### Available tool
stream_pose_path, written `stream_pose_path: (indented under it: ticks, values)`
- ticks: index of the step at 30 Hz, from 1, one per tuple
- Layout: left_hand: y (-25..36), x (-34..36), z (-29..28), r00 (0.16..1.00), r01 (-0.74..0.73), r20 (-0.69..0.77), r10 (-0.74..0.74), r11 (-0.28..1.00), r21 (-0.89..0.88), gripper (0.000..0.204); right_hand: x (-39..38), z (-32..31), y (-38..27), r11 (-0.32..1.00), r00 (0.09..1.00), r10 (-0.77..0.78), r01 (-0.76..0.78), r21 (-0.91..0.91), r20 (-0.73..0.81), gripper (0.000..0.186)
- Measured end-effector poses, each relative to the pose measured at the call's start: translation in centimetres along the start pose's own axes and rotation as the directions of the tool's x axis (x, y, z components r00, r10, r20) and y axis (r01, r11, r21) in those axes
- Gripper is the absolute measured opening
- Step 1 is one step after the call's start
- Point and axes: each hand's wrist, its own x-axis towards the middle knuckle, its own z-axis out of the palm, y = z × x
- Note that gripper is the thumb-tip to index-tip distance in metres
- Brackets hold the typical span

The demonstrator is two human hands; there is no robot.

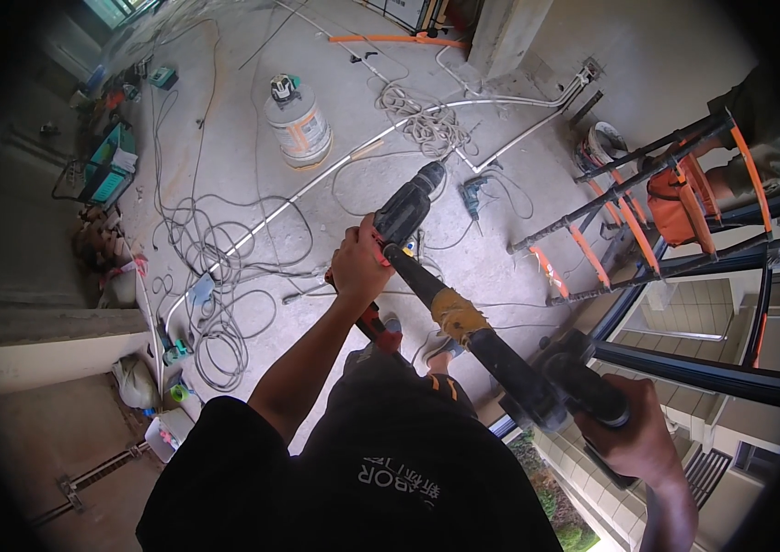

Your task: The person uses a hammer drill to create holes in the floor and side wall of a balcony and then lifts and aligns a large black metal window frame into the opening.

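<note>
My left hand (358,267) is closed around a black and red power drill (405,207), its chuck tilted up and to the right. My right hand (643,423) grips the rear handle of a black blower-like power tool (537,396). A long dark tube, wrapped midway with yellow tape (457,315), runs from that tool up and left. The tube's far end lies beside the drill near my left hand; whether they touch I cannot tell. Under my left forearm shows a red and black part (379,331), partly hidden.
Tangled cables (215,267) and white pipe (279,207) cross the floor. A white canister (298,124), a teal drill (473,198) and a teal crate (114,166) stand around. At right are an orange-runged ladder (629,221), an orange bag (680,207), another person's arm (749,175) and a window frame (693,373).
</note>
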Motion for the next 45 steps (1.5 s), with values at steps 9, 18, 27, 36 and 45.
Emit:
stream_pose_path:
  ticks: [9,18,27,36,45]
  values:
    - [-0.8,0.0,0.3,1.000,0.013,-0.005,-0.013,0.999,-0.043,0.097,0.0,0.1,-0.1,1.000,1.000,-0.010,0.010,0.030,-0.015,0.024]
    - [-0.5,0.2,-0.7,0.995,0.089,0.055,-0.084,0.990,-0.105,0.105,0.0,-0.2,0.1,1.000,1.000,-0.020,0.020,0.009,-0.007,0.023]
    - [-4.2,2.5,0.5,0.979,-0.017,0.129,0.156,0.699,-0.715,0.102,-0.6,-0.7,0.9,0.999,0.999,-0.015,0.016,0.042,-0.039,0.022]
    - [-5.3,2.4,1.5,0.901,0.384,0.433,0.023,0.423,-0.821,0.083,-2.5,-1.1,1.5,0.997,0.993,0.073,-0.069,0.047,-0.093,0.021]
    - [-3.1,1.4,-0.3,0.836,0.527,0.522,0.169,0.018,-0.850,0.039,-6.2,-1.1,6.5,1.000,0.993,0.016,-0.015,0.011,-0.113,0.065]
